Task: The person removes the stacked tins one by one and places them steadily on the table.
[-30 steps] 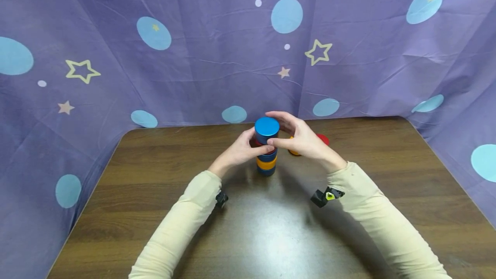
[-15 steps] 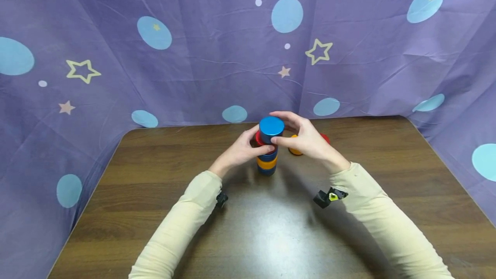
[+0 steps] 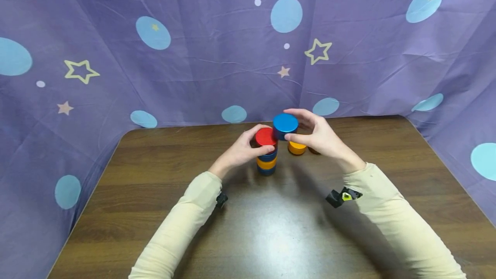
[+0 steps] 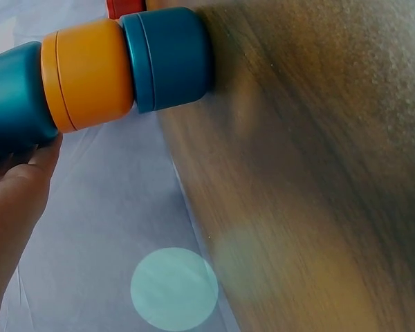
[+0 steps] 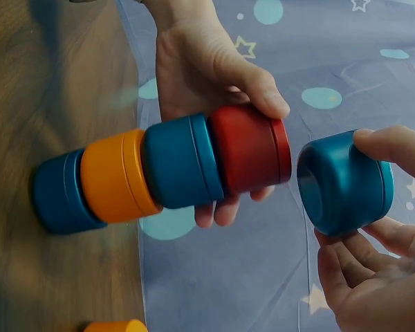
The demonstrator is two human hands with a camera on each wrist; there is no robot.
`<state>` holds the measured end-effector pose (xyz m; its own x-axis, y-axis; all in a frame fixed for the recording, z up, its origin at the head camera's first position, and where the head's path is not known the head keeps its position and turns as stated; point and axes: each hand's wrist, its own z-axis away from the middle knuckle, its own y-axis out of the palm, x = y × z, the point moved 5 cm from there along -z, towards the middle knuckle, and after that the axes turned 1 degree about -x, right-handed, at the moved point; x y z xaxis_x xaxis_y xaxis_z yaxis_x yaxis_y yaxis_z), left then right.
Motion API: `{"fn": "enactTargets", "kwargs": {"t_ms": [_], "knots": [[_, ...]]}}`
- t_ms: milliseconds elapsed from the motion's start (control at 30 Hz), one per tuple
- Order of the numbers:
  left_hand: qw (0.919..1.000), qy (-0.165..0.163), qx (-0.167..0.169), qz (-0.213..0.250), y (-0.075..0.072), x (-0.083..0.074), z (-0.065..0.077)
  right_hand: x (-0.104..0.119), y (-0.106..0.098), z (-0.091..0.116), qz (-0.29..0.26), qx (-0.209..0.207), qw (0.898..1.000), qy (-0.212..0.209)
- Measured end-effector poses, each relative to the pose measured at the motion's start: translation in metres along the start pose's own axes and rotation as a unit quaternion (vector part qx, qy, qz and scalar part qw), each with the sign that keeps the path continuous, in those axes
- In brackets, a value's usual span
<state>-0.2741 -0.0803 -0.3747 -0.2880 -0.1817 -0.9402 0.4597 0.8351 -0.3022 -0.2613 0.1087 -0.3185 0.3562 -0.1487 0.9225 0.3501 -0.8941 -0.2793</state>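
Note:
In the head view a column of round lidded tins stands on the table: a blue tin [image 3: 266,171] at the bottom, then an orange tin [image 3: 266,164], another blue tin [image 5: 183,161] and a red tin [image 3: 265,137] on top. My left hand [image 3: 241,149] grips the red tin, thumb along its near side and fingers behind. A third blue tin [image 3: 285,123] is pinched between the thumb and fingers of my right hand [image 3: 323,140], up and to the right of the red one. In the right wrist view a gap separates this tin from the red lid.
A separate orange tin [image 3: 297,148] stands on the wooden table [image 3: 174,158] right of the column, below my right hand. A red tin [image 4: 124,7] shows at the top edge in the left wrist view. A purple patterned cloth [image 3: 217,55] hangs behind the table.
My right hand has moved right with the blue tin, off the top of the column, uncovering the red lid. My left hand has stayed in place.

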Motion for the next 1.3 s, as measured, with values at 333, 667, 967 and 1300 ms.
{"fn": "enactTargets", "kwargs": {"t_ms": [333,667,967,1300], "knots": [[0.9999,-0.003,0.001,-0.011,0.001,-0.027,0.008,-0.006,-0.015,0.009,0.004,-0.009,1.0,0.023],[1.0,0.004,-0.006,0.001,-0.001,-0.004,0.003,-0.02,-0.028,0.02,-0.004,-0.02,0.999,0.042],[0.9998,0.017,-0.008,-0.003,0.0,-0.001,0.001,-0.038,-0.041,0.033,0.018,-0.019,0.998,0.062],[0.9994,0.031,-0.016,0.003,0.0,-0.001,0.0,-0.053,-0.054,0.045,0.029,-0.022,0.997,0.064]]}}
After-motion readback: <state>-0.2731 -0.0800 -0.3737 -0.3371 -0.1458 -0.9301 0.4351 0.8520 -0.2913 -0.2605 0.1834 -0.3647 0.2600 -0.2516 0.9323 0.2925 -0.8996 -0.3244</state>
